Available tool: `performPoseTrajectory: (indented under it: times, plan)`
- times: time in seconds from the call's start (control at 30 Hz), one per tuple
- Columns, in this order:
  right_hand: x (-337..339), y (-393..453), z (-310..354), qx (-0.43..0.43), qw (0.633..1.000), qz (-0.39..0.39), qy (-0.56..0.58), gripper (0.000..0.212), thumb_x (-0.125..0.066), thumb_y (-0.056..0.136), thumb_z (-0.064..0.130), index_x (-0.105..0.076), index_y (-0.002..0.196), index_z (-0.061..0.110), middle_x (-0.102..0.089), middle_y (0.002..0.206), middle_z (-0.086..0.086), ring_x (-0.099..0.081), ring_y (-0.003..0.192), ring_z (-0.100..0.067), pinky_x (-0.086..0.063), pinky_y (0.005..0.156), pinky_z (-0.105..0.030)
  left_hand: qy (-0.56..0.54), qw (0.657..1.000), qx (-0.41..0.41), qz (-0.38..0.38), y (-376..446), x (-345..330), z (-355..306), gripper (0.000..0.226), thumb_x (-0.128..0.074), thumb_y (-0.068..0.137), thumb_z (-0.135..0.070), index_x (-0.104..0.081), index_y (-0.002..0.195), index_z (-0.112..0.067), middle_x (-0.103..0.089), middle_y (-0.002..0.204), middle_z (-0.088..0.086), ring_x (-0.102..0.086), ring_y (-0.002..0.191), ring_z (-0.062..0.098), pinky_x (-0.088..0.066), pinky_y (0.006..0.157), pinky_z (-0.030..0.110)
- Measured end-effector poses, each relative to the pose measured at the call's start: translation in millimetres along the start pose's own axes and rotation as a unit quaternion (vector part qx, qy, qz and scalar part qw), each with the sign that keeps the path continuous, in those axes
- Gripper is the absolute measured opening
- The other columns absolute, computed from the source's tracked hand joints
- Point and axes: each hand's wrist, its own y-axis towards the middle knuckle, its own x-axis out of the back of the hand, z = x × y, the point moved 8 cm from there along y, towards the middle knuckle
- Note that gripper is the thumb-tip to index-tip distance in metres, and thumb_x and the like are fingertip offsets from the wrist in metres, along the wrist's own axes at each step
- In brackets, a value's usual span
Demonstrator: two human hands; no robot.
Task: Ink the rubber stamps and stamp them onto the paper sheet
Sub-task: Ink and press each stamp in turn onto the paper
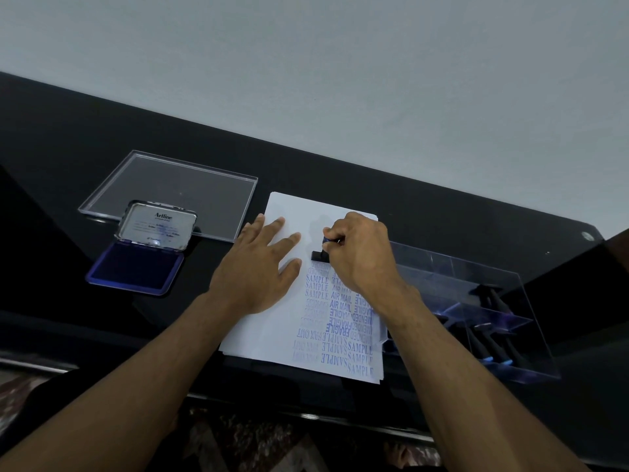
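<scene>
A white paper sheet (272,328) lies on the black table, its right half covered with blue prints such as SAMPLE, AIR MAIL and FRAGILE. My right hand (360,253) grips a black rubber stamp (319,255) by its handle, the base pressed flat on the paper just above the topmost prints. My left hand (258,267) rests flat on the sheet's left part with fingers spread. A blue ink pad (134,269) lies open to the left, its lid (158,226) standing up.
A clear plastic lid (177,189) lies behind the ink pad. On the right, a clear compartment box (476,308) holds several black-handled stamps. The black table (68,148) runs back to a pale wall. A patterned floor shows below the front edge.
</scene>
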Motion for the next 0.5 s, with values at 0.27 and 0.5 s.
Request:
performPoseTrajectory:
  times: [0.27, 0.5]
  plan:
    - [-0.9, -2.0, 0.2, 0.01, 1.0, 0.006, -0.014, 0.012, -0.068, 0.088, 0.01, -0.079, 0.093, 0.012, -0.07, 0.096, 0.0, -0.065, 0.084, -0.013, -0.053, 0.082, -0.02, -0.001, 1.0, 0.001, -0.005, -0.2, 0.0, -0.4, 0.074, -0.013, 0.091, -0.069, -0.039, 0.152, -0.035, -0.023, 0.166, -0.002, -0.008, 0.155, 0.027, -0.016, 0.124, 0.049]
    - [-2.9, -0.7, 0.0, 0.006, 1.0, 0.013, -0.018, 0.014, -0.067, 0.09, 0.013, -0.078, 0.098, 0.013, -0.07, 0.1, -0.001, -0.065, 0.087, -0.014, -0.051, 0.085, -0.022, -0.002, 1.0, -0.003, -0.01, -0.7, 0.0, 0.4, 0.071, -0.017, 0.093, -0.067, -0.04, 0.152, -0.034, -0.024, 0.165, 0.0, -0.009, 0.155, 0.027, -0.015, 0.124, 0.048]
